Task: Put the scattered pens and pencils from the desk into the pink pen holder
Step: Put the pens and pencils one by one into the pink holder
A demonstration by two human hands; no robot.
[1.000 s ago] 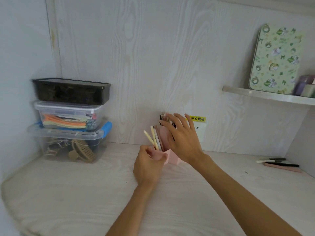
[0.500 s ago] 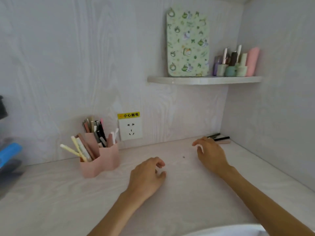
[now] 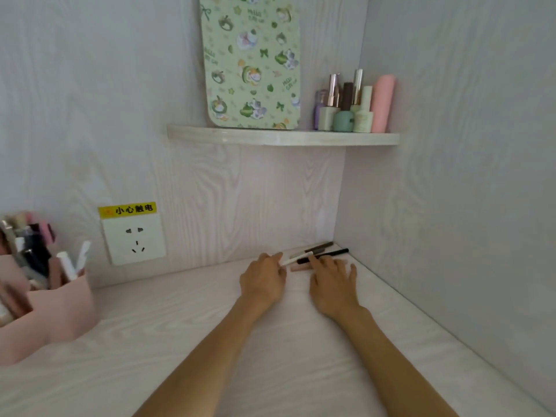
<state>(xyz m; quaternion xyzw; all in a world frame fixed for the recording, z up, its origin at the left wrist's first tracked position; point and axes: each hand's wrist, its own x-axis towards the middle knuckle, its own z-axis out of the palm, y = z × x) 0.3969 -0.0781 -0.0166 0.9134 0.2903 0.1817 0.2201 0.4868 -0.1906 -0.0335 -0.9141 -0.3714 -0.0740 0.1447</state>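
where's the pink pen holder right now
In the head view, the pink pen holder stands at the far left edge of the desk, left of the wall socket.

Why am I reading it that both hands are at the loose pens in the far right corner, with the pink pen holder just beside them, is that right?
Not quite. In the head view both hands, left hand and right hand, are at the loose pens in the far right corner, but the pink pen holder stands well away at the left edge.

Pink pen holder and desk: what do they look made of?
Pink pen holder: probably moulded plastic, going by its smooth matte walls and rounded corners. Desk: looks like laminate or veneered board with a pale printed wood grain and low sheen; solid wood cannot be ruled out.
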